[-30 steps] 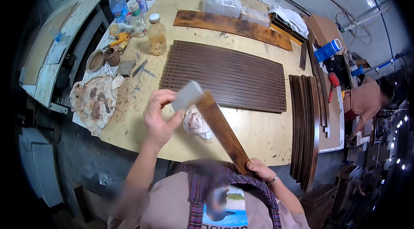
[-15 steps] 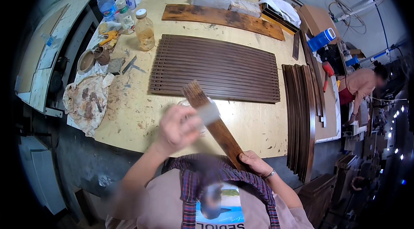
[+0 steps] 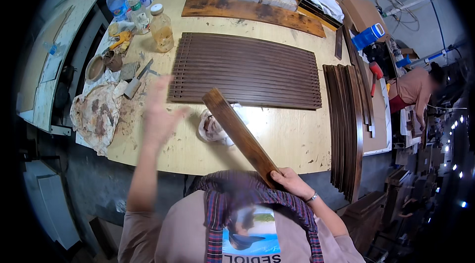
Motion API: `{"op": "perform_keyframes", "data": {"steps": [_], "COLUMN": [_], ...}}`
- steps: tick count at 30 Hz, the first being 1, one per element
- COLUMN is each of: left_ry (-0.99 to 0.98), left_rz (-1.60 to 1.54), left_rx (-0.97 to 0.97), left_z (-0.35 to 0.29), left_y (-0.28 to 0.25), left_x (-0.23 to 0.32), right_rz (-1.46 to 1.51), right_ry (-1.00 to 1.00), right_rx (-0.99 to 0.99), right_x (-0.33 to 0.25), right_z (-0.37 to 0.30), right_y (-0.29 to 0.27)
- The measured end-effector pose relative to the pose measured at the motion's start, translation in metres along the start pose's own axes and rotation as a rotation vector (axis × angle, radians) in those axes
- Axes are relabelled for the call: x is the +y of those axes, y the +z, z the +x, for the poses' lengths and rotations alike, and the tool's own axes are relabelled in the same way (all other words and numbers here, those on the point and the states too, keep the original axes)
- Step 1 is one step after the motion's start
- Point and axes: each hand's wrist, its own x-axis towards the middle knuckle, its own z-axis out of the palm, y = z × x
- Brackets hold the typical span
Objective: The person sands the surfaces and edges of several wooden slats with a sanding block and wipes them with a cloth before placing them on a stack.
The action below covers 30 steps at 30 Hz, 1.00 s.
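Dark-stained wooden slat (image 3: pixel 240 136) clamped at its near end in right hand (image 3: pixel 288 182) grip, slanting up over worktop (image 3: pixel 292 136). Left hand (image 3: pixel 159 112) blurred, fingers spread, grip empty, near crumpled rag (image 3: pixel 213 127). Slat panel (image 3: pixel 245 70) beyond.

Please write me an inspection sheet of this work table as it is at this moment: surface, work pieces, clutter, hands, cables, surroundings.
Surface: pale plywood table, stained brown at its left edge.
Work pieces: one dark wooden slat, tilted up over the table; panel of dark slats lying flat; stack of slats at the right; long stained board at the back.
Clutter: crumpled rag under the slat; stained cloth; scraper; bottle of amber liquid; water bottle.
Hands: right hand grips the slat's near end; left hand raised, open, blurred, holding nothing.
Cables: some hang at the upper right.
Surroundings: another person at the right.
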Motion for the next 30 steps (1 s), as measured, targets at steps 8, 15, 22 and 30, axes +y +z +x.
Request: {"op": "perform_keyframes", "data": {"steps": [8,15,22,30], "left_ry": [0.208,0.214,0.212,0.025], "left_rz": [0.003,-0.003,0.015,-0.246], "left_rx": [-0.201,-0.220,-0.243,-0.146], "left_z": [-0.019,-0.017,-0.017,-0.012], "left_y": [0.048,0.046,0.044,0.050], "left_x": [0.035,0.053,0.056,0.049], "right_rz": [-0.151,-0.134,-0.096,0.013], "right_ry": [-0.074,-0.107,-0.058,-0.065], "right_rx": [0.018,0.028,-0.006,-0.005], "right_x": [-0.003,0.005,0.000,0.010], "right_z": [-0.003,0.001,-0.001,-0.001], "right_y": [0.005,0.003,0.003,-0.001]}}
